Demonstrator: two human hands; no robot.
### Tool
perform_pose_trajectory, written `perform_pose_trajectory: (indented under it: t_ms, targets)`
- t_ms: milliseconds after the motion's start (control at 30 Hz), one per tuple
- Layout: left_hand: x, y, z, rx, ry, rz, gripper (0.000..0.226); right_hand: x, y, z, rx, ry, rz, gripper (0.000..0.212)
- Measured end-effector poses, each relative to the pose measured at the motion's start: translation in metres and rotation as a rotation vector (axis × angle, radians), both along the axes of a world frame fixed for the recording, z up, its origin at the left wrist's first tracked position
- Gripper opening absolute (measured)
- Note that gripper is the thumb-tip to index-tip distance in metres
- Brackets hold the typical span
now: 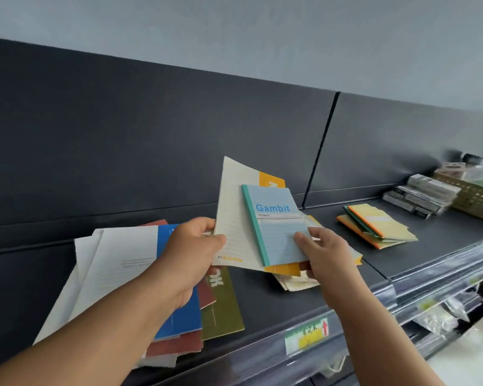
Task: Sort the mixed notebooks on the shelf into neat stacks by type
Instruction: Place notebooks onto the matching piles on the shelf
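My left hand [191, 252] pinches the left edge of a cream A5 notebook with an orange band [234, 218], held tilted above the dark shelf [276, 296]. My right hand [326, 254] grips a small light-blue "Gambit" notebook [276, 227] with a teal spine, lying on the cream one, along with more thin books under it. On the shelf at the left lies a loose pile: white [117, 268], blue [184, 316], red-brown [176, 346] and olive-green [223, 310] notebooks. A short stack of yellow and orange notebooks [379, 227] sits to the right.
A dark back panel [151, 135] rises behind the shelf. Wrapped grey packs [421, 196] and a perforated tan box [474, 199] stand at the far right. Clear price strips with a yellow-green label [307, 337] line the front edge; lower shelves hold bagged goods.
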State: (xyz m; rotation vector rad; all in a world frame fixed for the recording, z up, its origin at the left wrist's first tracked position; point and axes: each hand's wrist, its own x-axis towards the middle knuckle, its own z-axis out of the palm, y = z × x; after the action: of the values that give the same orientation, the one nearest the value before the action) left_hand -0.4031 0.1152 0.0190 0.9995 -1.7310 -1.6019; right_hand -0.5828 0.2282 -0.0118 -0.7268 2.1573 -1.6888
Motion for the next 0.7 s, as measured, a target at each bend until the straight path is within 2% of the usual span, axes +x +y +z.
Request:
perform_pose_trajectory:
  t_ms: [133, 433, 567, 633, 700]
  targets:
    - [-0.059, 0.025, -0.005, 0.048, -0.002, 0.054, 0.018, -0.071, 0.021, 0.001, -0.05, -0.112, 0.013, 0.019]
    - [-0.163, 0.056, -0.028, 0.04, -0.103, 0.177, 0.02, -0.205, 0.067, -0.014, -0.086, -0.166, -0.008, 0.018]
    - [-0.183, 0.053, -0.042, -0.013, -0.257, 0.279, 0.014, -0.242, 0.077, -0.021, -0.069, -0.131, -0.01, 0.021]
    - [-0.187, 0.05, -0.051, -0.128, -0.377, 0.337, 0.014, -0.254, 0.08, -0.025, -0.072, -0.15, -0.021, 0.022]
    - [-0.19, 0.05, -0.054, -0.296, -0.543, 0.373, 0.028, -0.263, 0.082, -0.029, -0.079, -0.172, -0.039, 0.021]
